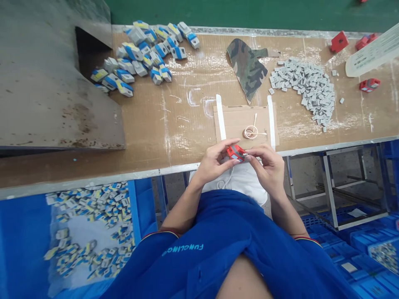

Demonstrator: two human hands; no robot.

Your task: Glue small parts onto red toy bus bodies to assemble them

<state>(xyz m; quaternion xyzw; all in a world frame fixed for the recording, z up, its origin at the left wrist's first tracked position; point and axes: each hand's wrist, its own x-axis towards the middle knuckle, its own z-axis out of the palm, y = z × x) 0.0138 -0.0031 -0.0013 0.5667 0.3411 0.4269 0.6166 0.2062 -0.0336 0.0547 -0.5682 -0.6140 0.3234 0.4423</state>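
Observation:
A small red block with grey stripes (236, 152), probably plastic, sits between my hands above the table's front edge. My left hand (214, 162) pinches its left side, and the fingertips of my right hand (264, 165) grip its right side. Just beyond them lies a cardboard pad (230, 122) held down by white strips. A coiled pale cord (251, 132) rests on that pad. Part of the block is hidden by my fingers.
Blue-and-yellow parts (140, 54) lie heaped at the table's back left, grey pieces (304, 89) at the right. Between them lies camouflage cloth (247, 68). Red blocks (370, 84) and a white card (374, 52) are far right. A blue crate (140, 209) stands below left.

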